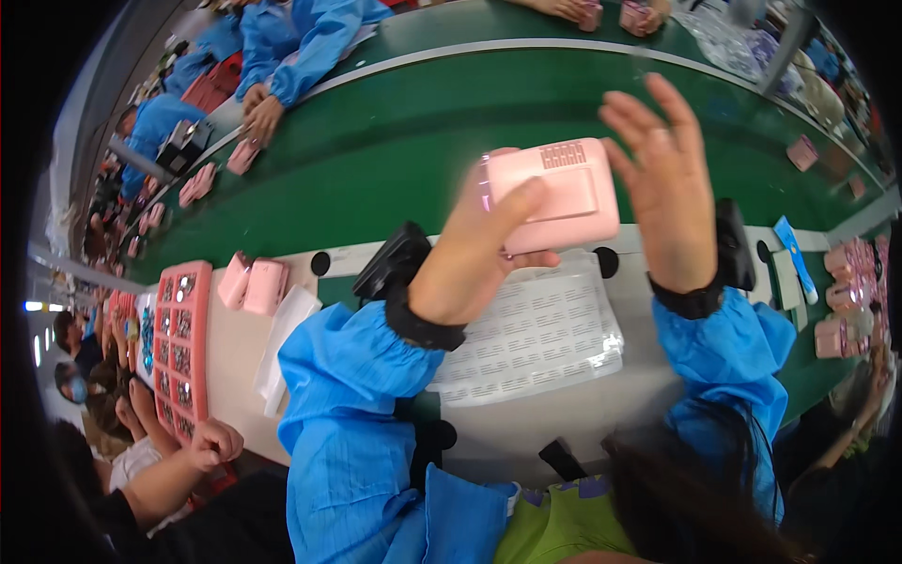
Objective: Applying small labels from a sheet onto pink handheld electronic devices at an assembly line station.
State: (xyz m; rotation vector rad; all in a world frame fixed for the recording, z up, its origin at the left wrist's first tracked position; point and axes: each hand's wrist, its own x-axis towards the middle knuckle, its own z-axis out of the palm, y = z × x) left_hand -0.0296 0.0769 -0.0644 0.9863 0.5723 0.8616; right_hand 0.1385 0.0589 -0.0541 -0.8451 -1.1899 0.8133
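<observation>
Dark hair (681, 479); left hand (477, 237) curled round pink device (569, 195); right hand (671, 193) loosely spread, apparently empty, beside it

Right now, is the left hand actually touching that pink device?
Touching. The head view shows the left hand holding the pink device, its thumb laid across the face and a fingertip showing past the lower edge.

A hand could slide over the wide green surface (404, 141). The pink box (564, 202) in the left hand (470, 246) blocks the middle, and the raised right hand (669, 193) is just beside it. On the left, a pink tray (199, 329) and two pink cases (266, 287) take up room. Far right, pink things (850, 291) crowd together, maybe in stacks.
</observation>
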